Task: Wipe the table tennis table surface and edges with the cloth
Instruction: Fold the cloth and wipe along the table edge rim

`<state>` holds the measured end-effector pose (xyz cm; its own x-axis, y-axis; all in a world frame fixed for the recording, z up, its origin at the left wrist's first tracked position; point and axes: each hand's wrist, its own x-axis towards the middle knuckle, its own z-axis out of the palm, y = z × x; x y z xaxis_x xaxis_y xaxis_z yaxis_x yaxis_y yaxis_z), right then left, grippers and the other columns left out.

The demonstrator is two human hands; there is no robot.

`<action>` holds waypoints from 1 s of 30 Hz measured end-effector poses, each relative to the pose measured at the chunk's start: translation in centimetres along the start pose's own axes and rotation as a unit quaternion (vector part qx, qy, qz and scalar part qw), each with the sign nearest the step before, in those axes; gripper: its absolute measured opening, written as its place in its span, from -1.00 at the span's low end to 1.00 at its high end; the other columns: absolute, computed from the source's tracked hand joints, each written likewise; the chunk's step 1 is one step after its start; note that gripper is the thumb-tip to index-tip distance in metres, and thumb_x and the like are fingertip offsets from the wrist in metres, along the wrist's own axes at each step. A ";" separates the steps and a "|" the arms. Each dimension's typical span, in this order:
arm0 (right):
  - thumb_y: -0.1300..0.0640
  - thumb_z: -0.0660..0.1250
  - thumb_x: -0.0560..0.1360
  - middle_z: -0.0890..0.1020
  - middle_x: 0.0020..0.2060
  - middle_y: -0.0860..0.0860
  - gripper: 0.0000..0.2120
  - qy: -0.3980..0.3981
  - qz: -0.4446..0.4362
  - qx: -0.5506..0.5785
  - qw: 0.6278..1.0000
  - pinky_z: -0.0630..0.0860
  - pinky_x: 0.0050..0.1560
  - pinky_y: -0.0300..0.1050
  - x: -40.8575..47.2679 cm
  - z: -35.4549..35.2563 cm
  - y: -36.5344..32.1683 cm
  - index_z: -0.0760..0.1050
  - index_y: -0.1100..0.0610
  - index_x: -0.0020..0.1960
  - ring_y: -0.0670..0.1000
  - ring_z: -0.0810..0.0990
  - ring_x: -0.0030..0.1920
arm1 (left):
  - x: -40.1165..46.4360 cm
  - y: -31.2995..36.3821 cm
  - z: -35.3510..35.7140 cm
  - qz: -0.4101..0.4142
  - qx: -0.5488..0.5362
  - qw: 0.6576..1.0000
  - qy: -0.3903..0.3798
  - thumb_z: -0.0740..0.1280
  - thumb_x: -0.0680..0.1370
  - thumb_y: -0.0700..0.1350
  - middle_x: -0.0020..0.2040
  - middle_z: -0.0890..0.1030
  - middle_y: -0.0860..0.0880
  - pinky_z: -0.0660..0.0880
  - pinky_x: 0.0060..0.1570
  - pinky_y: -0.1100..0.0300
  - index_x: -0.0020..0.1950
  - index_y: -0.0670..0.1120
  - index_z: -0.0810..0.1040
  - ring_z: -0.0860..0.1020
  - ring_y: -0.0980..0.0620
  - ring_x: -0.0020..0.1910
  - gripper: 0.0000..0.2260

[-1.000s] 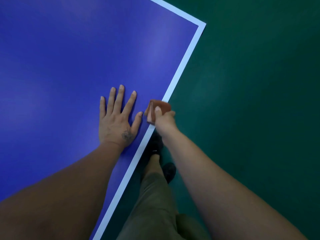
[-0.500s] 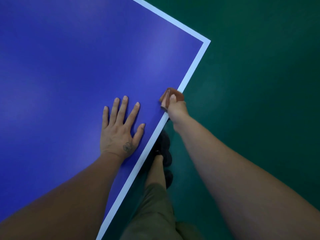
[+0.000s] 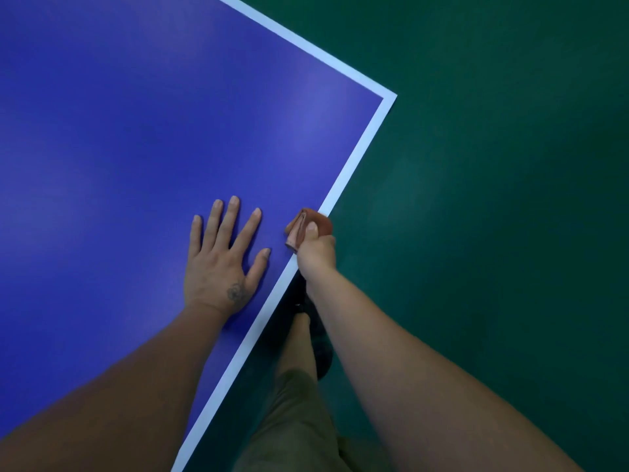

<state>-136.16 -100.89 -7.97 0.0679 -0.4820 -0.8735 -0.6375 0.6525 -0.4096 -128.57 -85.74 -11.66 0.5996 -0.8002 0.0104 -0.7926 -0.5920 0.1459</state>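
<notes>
Fingers of my right hand [image 3: 315, 248] are curled tight in a grip around the folded reddish-brown cloth [image 3: 308, 226], which is pressed on the white border stripe [image 3: 354, 165] at the right edge of the smooth blue tabletop [image 3: 136, 114], just right of frame centre. My left hand [image 3: 221, 260] lies flat and spread on the blue near it, holding nothing. By my judgement I am partway along this edge: the stretch toward the corner in the upper right remains, and no marks show which parts are already wiped. Dark green floor [image 3: 493, 233] fills the right side.
</notes>
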 end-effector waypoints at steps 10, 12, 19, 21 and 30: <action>-0.12 0.07 0.75 0.54 0.40 0.17 -0.48 -0.003 -0.021 0.012 1.000 0.44 0.40 0.04 4.5 -3.7 -7.9 0.33 0.25 0.51 0.16 0.55 0.32 | 3.7 2.7 -0.5 -0.071 -0.066 0.994 0.051 0.23 0.70 0.19 0.72 0.23 -0.12 0.04 0.69 -0.25 0.70 -0.03 0.31 0.10 -0.15 0.74 -0.40; -0.13 0.07 0.75 0.56 0.37 0.17 -0.48 0.002 -0.032 0.014 0.999 0.46 0.41 0.06 5.9 -4.6 -10.0 0.38 0.25 0.49 0.15 0.56 0.30 | 6.5 4.2 -0.7 -0.090 -0.080 0.991 0.056 0.22 0.71 0.17 0.73 0.22 -0.12 0.02 0.70 -0.23 0.71 -0.05 0.27 0.08 -0.15 0.74 -0.40; -0.12 0.08 0.75 0.55 0.39 0.19 -0.47 0.053 -0.026 0.039 0.997 0.41 0.35 0.01 9.2 -6.3 -16.0 0.37 0.26 0.51 0.20 0.54 0.36 | 17.0 8.2 -1.3 -0.133 -0.096 0.985 0.051 0.17 0.75 0.17 0.74 0.20 -0.11 0.00 0.71 -0.19 0.74 0.04 0.21 0.07 -0.16 0.74 -0.44; -0.10 0.10 0.75 0.56 0.38 0.21 -0.49 0.056 -0.028 0.025 0.998 0.45 0.30 0.00 8.6 -5.8 -14.6 0.38 0.27 0.49 0.20 0.57 0.34 | 19.5 8.9 -0.9 -0.143 -0.094 0.984 0.041 0.14 0.75 0.19 0.75 0.16 -0.12 -0.02 0.71 -0.20 0.75 0.05 0.14 0.04 -0.17 0.75 -0.41; -0.10 0.09 0.74 0.58 0.34 0.20 -0.56 0.024 -0.033 -0.021 0.999 0.45 0.22 -0.03 7.0 -3.9 -8.5 0.37 0.25 0.38 0.19 0.58 0.31 | 26.8 12.2 1.0 -0.188 -0.025 0.982 0.011 0.06 0.71 0.25 0.75 0.02 -0.25 -0.13 0.70 -0.24 0.76 -0.17 0.00 -0.06 -0.24 0.75 -0.25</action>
<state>-133.29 -112.08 -9.60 0.0740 -0.5513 -0.8310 -0.6642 0.5944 -0.4534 -122.30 -114.48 -10.64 0.8516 -0.5231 -0.0324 -0.5083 -0.8394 0.1922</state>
